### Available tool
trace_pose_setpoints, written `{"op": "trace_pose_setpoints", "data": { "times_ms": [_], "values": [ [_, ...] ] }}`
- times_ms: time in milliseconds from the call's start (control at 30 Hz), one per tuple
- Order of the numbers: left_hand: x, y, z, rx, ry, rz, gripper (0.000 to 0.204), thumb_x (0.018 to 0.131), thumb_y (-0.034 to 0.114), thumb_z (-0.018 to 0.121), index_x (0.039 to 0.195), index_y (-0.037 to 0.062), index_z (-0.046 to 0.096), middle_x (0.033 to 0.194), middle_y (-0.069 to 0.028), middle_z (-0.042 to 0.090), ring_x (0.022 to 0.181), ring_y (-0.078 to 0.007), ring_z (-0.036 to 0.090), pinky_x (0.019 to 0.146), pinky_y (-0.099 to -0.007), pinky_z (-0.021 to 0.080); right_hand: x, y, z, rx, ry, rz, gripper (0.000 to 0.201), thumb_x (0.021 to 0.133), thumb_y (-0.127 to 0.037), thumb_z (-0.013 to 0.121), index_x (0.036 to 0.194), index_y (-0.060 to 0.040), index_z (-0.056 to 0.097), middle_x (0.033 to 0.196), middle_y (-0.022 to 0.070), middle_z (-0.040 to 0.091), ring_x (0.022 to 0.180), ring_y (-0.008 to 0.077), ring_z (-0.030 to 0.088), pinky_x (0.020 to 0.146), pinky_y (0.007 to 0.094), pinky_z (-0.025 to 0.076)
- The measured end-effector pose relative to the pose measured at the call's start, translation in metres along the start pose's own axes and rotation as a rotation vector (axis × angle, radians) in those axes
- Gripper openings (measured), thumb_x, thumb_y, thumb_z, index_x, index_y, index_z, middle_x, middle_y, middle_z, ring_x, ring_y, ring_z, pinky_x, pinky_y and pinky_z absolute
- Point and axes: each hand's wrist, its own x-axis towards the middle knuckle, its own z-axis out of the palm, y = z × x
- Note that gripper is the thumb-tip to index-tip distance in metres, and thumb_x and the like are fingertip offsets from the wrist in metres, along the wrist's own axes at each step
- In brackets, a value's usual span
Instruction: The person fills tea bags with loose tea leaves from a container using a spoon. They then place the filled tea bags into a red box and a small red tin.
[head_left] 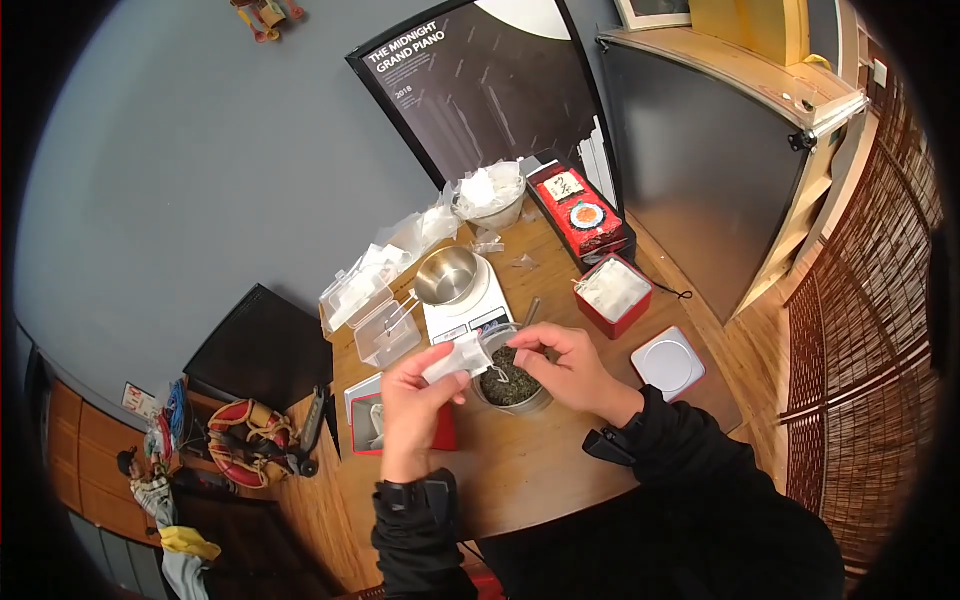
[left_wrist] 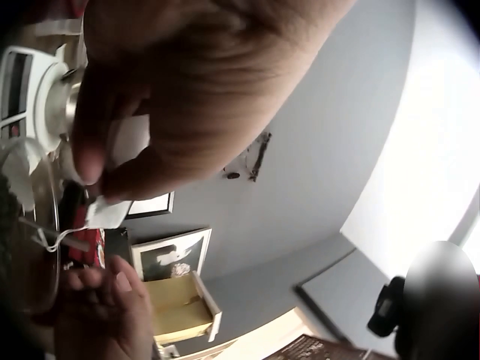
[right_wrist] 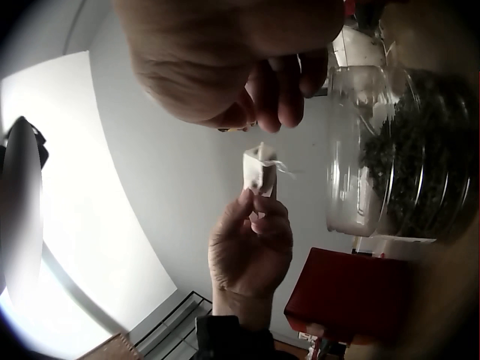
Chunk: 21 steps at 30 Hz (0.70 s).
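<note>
A small white bag (head_left: 462, 358) is in the left hand (head_left: 415, 400), pinched by the thumb and fingers. A white string hangs off the bag's end. The right hand (head_left: 572, 372) is close by, with its fingers loosely bent. It does not touch the bag, and nothing shows in its fingers.

Below and between the hands is a clear round jar (head_left: 518, 398) with dark, dry leaves (head_left: 505, 383) in it. Just past the hands is a white scale (head_left: 490, 290), and a shiny metal bowl (head_left: 445, 276) sits on top of it. A clear plastic box (head_left: 388, 335) is open, past the left hand. A red box (head_left: 445, 430) is beside the left hand, partly behind it.

Past the right hand is a red tin (head_left: 613, 295) full of white things, and a square lid (head_left: 668, 362) lies near it. Farther off are a red packet (head_left: 580, 210) and a bowl of white bags (head_left: 490, 200), on the brown surface (head_left: 540, 480).
</note>
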Motion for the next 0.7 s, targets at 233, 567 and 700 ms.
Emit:
{"op": "trace_pose_setpoints", "data": {
  "times_ms": [233,567,700],
  "values": [
    [-0.034,-0.056,0.011,-0.961,-0.063,0.009,0.046,0.082,-0.009,0.065,0.126,0.0029,0.063,0.108,-0.0168,0.069,0.076,-0.0185,0.067,0.06,-0.0239,0.053,-0.003,-0.013,0.004,0.061,-0.151,0.011,0.019,0.09,-0.002,0.062,0.107,0.0,0.069,0.087,0.0036,0.068,0.076,0.0069,0.059,0.069,0.0244,0.049],
    [-0.033,-0.081,0.018,-1.191,-0.187,0.065,0.05,0.083,-0.007,0.065,0.132,0.0023,0.058,0.119,-0.0158,0.065,0.081,-0.0192,0.063,0.061,-0.0256,0.051,-0.004,-0.045,0.023,-0.138,-0.129,-0.366,0.037,0.082,0.0,0.064,0.12,-0.0041,0.063,0.085,0.0056,0.064,0.077,0.019,0.062,0.071,0.0317,0.049],
    [-0.032,-0.088,0.023,-1.181,-0.148,0.047,0.05,0.084,-0.006,0.063,0.133,0.0002,0.054,0.112,-0.0154,0.066,0.077,-0.0165,0.066,0.057,-0.0232,0.05,-0.002,-0.047,0.022,-0.377,-0.299,-0.436,0.041,0.075,0.0,0.067,0.116,-0.0038,0.064,0.082,0.0061,0.062,0.076,0.0248,0.061,0.073,0.0361,0.049]
  ]
}}
